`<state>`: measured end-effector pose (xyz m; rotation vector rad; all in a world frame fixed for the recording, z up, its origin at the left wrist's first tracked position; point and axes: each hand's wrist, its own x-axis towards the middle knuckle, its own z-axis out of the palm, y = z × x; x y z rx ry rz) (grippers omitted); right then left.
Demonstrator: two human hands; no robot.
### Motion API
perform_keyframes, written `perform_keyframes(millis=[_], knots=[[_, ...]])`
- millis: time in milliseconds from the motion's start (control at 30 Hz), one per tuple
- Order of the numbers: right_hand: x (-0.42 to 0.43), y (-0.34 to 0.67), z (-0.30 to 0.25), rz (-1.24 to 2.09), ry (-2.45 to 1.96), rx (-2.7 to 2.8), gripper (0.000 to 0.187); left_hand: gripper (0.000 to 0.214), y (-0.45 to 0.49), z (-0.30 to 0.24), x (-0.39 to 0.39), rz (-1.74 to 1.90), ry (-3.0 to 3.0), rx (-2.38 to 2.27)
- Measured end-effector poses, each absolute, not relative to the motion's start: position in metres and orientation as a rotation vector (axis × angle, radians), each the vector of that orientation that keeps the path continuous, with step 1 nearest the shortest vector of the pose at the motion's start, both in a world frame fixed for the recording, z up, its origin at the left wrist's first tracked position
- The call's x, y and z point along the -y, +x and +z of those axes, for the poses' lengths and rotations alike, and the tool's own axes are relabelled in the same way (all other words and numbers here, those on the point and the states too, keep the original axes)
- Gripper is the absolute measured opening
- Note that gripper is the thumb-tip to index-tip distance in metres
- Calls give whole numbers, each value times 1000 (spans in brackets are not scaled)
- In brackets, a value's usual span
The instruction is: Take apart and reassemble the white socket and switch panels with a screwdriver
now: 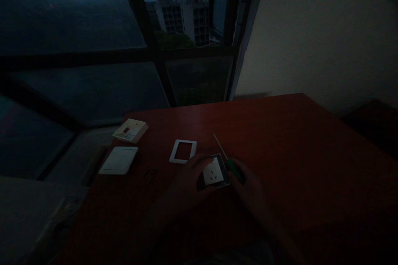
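The room is very dim. My left hand (189, 179) curls around the left side of a wall socket module (214, 172) with a white face and dark frame, resting on the red-brown table (280, 140). My right hand (248, 186) is at the module's right side and grips a screwdriver (226, 157) by its green handle, the thin shaft pointing up and to the left. A white square cover frame (183, 151) lies just to the upper left of my left hand.
A white socket box (130, 130) and a flat white plate (118, 160) lie at the table's left edge. Small dark bits that I cannot make out (150, 174) lie near them. Large windows stand behind the table, a pale wall to the right.
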<state>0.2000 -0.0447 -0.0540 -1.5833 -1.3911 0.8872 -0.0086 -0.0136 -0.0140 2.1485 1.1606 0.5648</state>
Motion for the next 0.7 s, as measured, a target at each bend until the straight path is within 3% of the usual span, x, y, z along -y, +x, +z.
perform_keyframes(millis=[700], knots=[[44, 200, -55, 918, -1596, 1399, 40, 69, -9, -18, 14, 549, 2172, -1181]])
